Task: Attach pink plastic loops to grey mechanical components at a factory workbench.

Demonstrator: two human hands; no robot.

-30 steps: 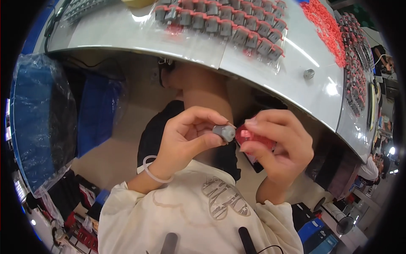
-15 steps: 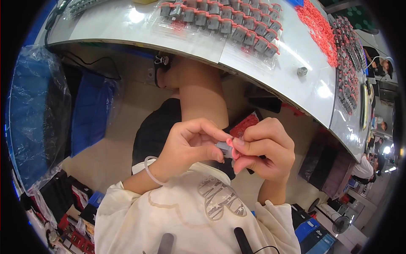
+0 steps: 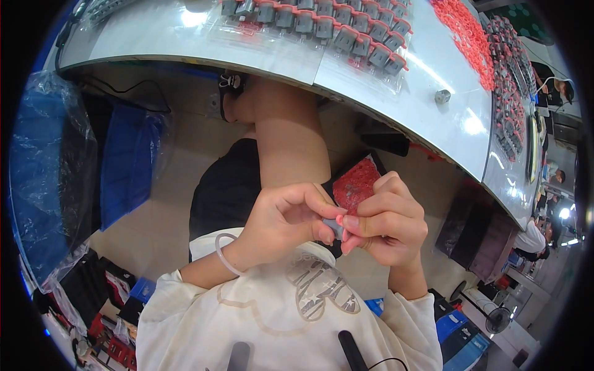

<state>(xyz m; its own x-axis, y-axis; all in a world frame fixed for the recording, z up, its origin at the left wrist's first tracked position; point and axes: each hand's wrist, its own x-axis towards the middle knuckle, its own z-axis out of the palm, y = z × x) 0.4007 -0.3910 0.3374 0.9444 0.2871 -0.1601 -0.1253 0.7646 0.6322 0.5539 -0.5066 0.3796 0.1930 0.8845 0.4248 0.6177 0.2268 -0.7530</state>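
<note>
Over my lap, my left hand (image 3: 281, 216) is closed, holding a small grey plastic part (image 3: 335, 227) between thumb and forefinger. From the other side, my right hand (image 3: 393, 224) pinches a pink-red rubbery ring (image 3: 341, 221) at that part's right end. The fingers cover much of the ring, so I cannot tell how far around the grey part it sits. On the table ahead, rows of similar grey parts with red rims (image 3: 325, 26) stand on a clear plastic sheet.
A pile of loose red rings (image 3: 465, 40) lies at the table's far right, beside more grey-and-red parts (image 3: 508, 93). A small metal piece (image 3: 442, 96) stands near the edge. Below is a box of red pieces (image 3: 356, 185). Blue plastic-wrapped crates (image 3: 52, 179) stand at left.
My hands have drawn slightly closer together, and the fingers now cover more of the ring and grey part. The view has shifted a little, showing more of the red box below.
</note>
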